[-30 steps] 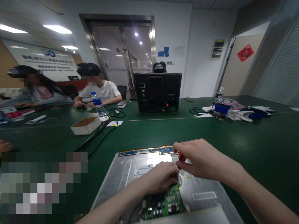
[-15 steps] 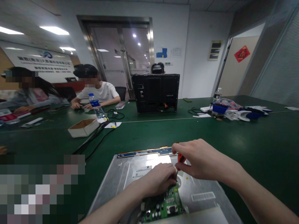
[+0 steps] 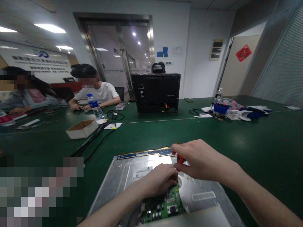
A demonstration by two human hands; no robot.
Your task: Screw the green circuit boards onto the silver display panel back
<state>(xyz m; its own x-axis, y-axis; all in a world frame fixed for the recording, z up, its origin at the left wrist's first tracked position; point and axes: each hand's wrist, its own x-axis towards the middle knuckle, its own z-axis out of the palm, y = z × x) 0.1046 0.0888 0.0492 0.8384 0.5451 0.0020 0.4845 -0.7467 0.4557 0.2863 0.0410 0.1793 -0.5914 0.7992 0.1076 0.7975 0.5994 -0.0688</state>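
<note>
A screwdriver [image 3: 180, 158] with a red and black handle is gripped from above by my right hand [image 3: 197, 159], its shaft pointing down at the far edge of a green circuit board [image 3: 169, 203]. Beside the shaft, my left hand [image 3: 161, 178] has its fingers curled together over the board's far corner; whatever they pinch is hidden. The board lies on a silvery metal display panel [image 3: 118, 179], with a narrow blue circuit strip [image 3: 142, 154] along the panel's far edge. The screwdriver's tip is too small to make out.
Black cables [image 3: 94, 142] run left of the panel near an open cardboard box [image 3: 81, 130] and a water bottle [image 3: 94, 107]. A black monitor housing [image 3: 156, 94] stands across the table. Bags and gloves [image 3: 236, 112] lie at right. Other people sit opposite and at left.
The whole view has shifted slightly. Both hands keep nearly the same place over the board, and the screwdriver's handle looks slightly turned in my right hand.
</note>
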